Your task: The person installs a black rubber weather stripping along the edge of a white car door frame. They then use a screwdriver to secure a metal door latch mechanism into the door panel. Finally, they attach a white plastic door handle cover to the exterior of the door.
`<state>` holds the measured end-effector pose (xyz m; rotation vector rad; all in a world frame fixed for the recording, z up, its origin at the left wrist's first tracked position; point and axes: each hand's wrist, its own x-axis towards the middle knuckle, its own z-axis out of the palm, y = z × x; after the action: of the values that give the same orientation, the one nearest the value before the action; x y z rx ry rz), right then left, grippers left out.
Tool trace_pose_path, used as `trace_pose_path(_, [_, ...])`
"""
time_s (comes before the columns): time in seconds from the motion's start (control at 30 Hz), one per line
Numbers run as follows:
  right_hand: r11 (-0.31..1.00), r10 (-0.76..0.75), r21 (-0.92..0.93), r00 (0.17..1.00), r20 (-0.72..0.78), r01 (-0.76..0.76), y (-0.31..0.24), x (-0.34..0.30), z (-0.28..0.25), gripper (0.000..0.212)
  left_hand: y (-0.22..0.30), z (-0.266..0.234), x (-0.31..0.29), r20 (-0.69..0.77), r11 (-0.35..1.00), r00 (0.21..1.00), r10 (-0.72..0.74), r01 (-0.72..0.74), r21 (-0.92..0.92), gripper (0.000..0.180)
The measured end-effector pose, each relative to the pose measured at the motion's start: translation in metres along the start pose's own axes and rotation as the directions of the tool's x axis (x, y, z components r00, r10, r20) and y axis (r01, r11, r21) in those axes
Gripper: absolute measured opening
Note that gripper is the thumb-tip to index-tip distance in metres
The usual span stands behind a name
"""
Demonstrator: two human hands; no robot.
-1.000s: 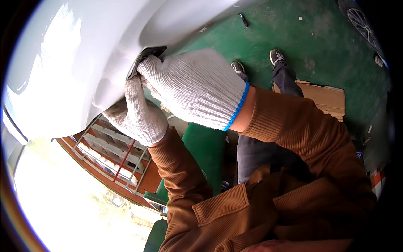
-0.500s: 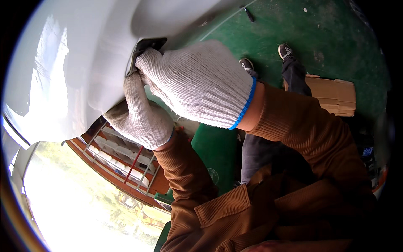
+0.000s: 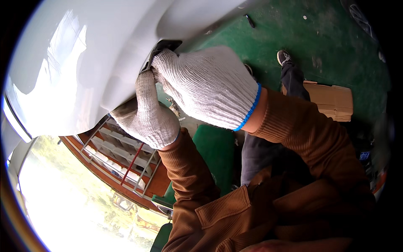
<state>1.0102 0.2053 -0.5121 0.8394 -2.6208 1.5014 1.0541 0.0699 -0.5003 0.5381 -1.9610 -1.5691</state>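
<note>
A glossy pale grey vehicle body panel curves across the upper left, and a black trim piece sits along its edge. My right hand, in a white knit glove with a blue cuff, is closed on the trim, its thumb and fingertips pinched at the panel edge. Just below, my left hand wears a similar glove. Its thumb points up against the trim's lower end, while the other fingers curl behind the panel edge, partly hidden. The two thumbs nearly touch.
Beneath lies a green floor with a dark-handled tool on it. A flattened cardboard box rests beside my leg. Below my left hand are a metal rack and a green surface. Bright daylight enters at lower left.
The panel and both hands appear slightly farther right in the picture, as the view has shifted. Both hands keep the same grip at the panel edge.
</note>
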Motion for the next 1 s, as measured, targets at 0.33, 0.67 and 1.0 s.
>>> trace_pose_path(0.33, [0.999,0.047,-0.025,0.998,0.033,-0.047,-0.003,0.001,0.001,0.025,0.003,0.005,-0.001,-0.036,0.998,0.998,-0.058,0.057,-0.037,0.063])
trace_pose_path(0.67, [0.994,0.033,0.109,0.995,-0.089,-0.023,-0.001,-0.017,-0.011,0.034,0.001,0.007,-0.001,-0.060,0.996,0.996,-0.069,0.065,-0.068,0.072])
trace_pose_path(1.0, [0.957,0.206,0.279,0.857,-0.473,-0.076,0.003,-0.008,0.004,0.035,-0.008,0.010,-0.006,-0.117,0.997,0.993,-0.006,-0.003,-0.078,0.063])
